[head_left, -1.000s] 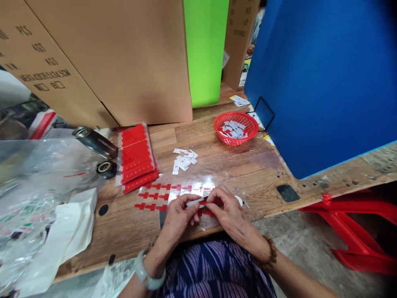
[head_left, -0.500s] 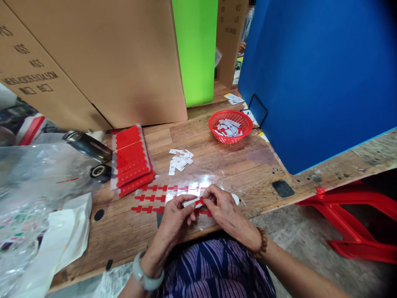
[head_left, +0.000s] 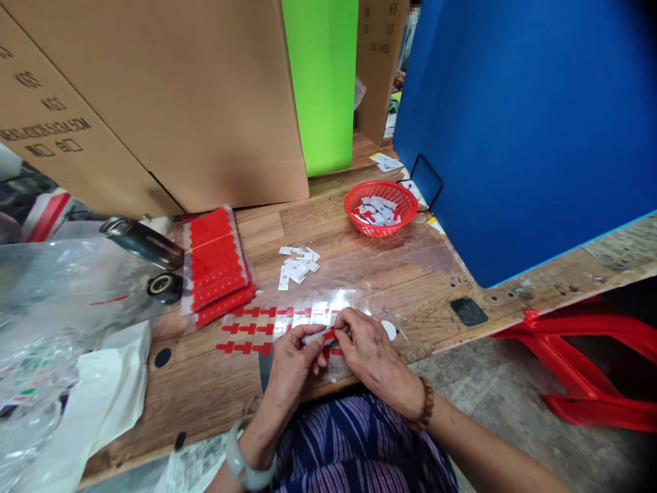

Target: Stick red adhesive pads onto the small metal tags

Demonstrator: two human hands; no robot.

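Wood-grained desk [head_left: 354, 267] spreads before me. Just inside its near edge, I have the left hand [head_left: 287, 363] pinching a white card [head_left: 315, 335] and the right hand [head_left: 367, 352] in a narrow pinch on a red piece [head_left: 329, 335]. The red piece now overlaps the card; whether it is stuck down, I can't tell. Red tabs [head_left: 246, 329] lie to the left.

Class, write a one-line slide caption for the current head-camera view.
Left hand and right hand hold a white card and red piece above a clear sheet, a red basket beyond.
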